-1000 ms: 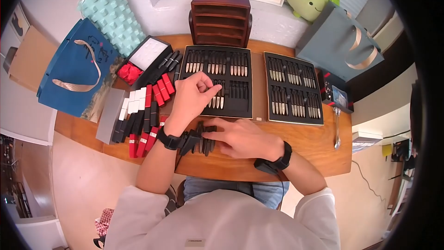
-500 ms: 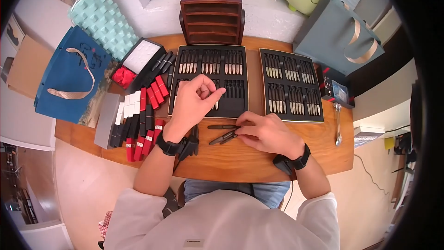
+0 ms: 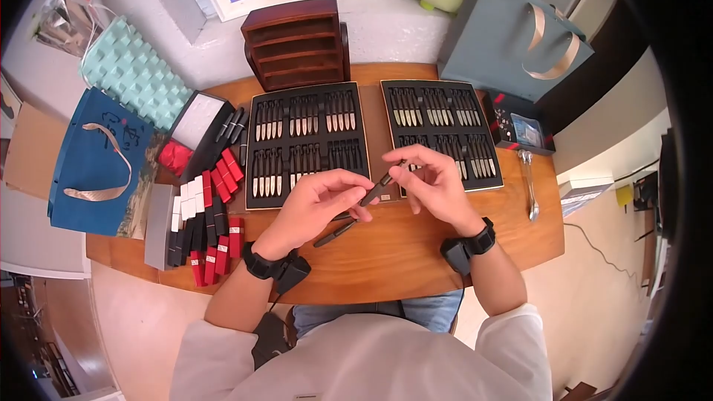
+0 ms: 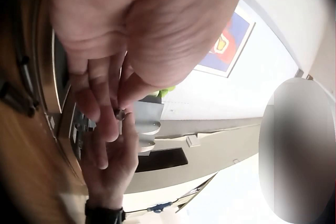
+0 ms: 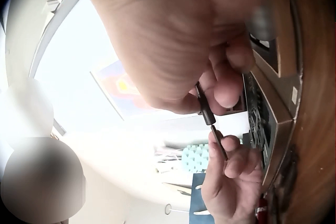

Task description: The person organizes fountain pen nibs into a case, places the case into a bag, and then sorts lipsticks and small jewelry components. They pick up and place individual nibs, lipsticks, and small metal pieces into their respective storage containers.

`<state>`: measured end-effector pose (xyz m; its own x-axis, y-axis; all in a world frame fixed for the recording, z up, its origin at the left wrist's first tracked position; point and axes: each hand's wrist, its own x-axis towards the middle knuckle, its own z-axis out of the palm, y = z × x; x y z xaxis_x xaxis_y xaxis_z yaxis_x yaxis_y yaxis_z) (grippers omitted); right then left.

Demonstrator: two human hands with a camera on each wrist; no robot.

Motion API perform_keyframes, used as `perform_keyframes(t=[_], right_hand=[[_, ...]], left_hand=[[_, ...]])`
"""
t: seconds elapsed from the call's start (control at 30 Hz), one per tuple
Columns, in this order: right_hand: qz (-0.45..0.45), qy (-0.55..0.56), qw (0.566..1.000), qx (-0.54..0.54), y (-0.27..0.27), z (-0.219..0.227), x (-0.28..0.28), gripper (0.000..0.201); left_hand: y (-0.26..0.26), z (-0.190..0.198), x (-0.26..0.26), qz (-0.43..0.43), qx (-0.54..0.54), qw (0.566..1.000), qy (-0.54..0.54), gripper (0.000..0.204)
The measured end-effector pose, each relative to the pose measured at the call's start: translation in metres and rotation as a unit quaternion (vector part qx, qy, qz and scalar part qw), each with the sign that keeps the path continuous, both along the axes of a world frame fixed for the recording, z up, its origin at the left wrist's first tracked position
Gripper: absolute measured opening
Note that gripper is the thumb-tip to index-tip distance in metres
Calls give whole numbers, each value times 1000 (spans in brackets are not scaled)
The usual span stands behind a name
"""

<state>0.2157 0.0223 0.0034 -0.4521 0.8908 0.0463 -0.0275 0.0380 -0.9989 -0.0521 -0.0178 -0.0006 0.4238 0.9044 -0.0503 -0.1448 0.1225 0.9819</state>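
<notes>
Head view first: both hands meet over the near edge of the left tray (image 3: 256, 204), and between them they hold one slim dark pen (image 3: 379, 187), tilted up toward the right. The left hand (image 3: 319, 204) pinches its lower end with thumb and curled fingers; the right hand (image 3: 434, 186) pinches the upper end the same way. Another loose pen (image 3: 336, 232) lies on the wooden desk (image 3: 416, 260) just near of the left hand, and a third may be hidden under the fingers; I cannot tell. The right tray (image 3: 494, 178) sits just beside the left one, and red, white and black cases (image 3: 204, 223) crowd the left side of the desk. Left wrist view: the left hand (image 4: 113, 40) shows its fingertips (image 4: 107, 121) curled in on a small round end of the pen (image 4: 120, 113), with the right hand (image 4: 107, 161) below it. The grip looks shallow, so a twist or pull could let that end slip out. Right wrist view: the right hand (image 5: 173, 40) clamps the pen (image 5: 206, 112) between thumb and fingers while the left hand (image 5: 231, 182) holds its thin lower part. If the two pull apart unevenly, a piece could spring free, drop to the desk and roll off the near edge, or knock the pens seated in the tray slots.
</notes>
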Motion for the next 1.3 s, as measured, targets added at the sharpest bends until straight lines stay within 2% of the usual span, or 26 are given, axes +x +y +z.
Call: perform_keyframes(t=[0.07,0.13,0.3,0.53,0.6,0.77,0.8,0.83,0.87,0.9,0.97,1.0,1.1,1.17,1.2,1.23,1.3], right_hand=[[1,11,1000,-4,-2,1,-1,31],[3,21,1000,-7,-2,1,-1,33],[52,96,994,-10,0,0,-2,41],[67,108,992,-17,1,0,-1,41],[47,120,990,-59,-1,1,-4,34],[35,75,994,-68,1,-6,-10,22],[19,46,997,-66,1,-3,-14,19],[25,45,997,-65,5,-1,-20,19],[11,24,999,-25,12,2,-27,22],[-5,3,1000,14,17,5,-34,24],[0,-17,999,39,27,9,-48,27],[5,-38,997,64,32,10,-56,30],[22,-80,992,95,41,11,-78,33],[13,-165,979,115,42,12,-90,34],[16,-183,975,128,43,8,-92,35],[15,-189,973,130,43,4,-92,35],[22,-220,967,128,42,-1,-92,37]], left_hand=[[0,2,0,-3,-18,1000,-17,25],[1,2,-3,-14,-81,995,-50,25],[3,-5,-7,-14,-82,995,-51,25],[2,-1,-5,-24,-86,994,-70,24],[2,1,-5,-26,-81,995,-57,22],[0,-1,-6,-2,-53,998,-36,17],[0,2,-9,19,-40,998,36,16],[-1,8,-11,39,-29,993,109,15],[1,18,-12,127,-10,976,178,14],[4,15,-16,220,28,959,176,14],[18,-2,-32,332,143,918,163,14],[21,-5,-39,362,161,906,150,13],[25,-7,-49,367,157,897,190,14],[24,-12,-50,328,199,892,240,15],[24,-15,-48,313,181,889,280,18],[23,-18,-46,313,181,891,274,18],[22,-26,-38,282,328,802,411,25]])
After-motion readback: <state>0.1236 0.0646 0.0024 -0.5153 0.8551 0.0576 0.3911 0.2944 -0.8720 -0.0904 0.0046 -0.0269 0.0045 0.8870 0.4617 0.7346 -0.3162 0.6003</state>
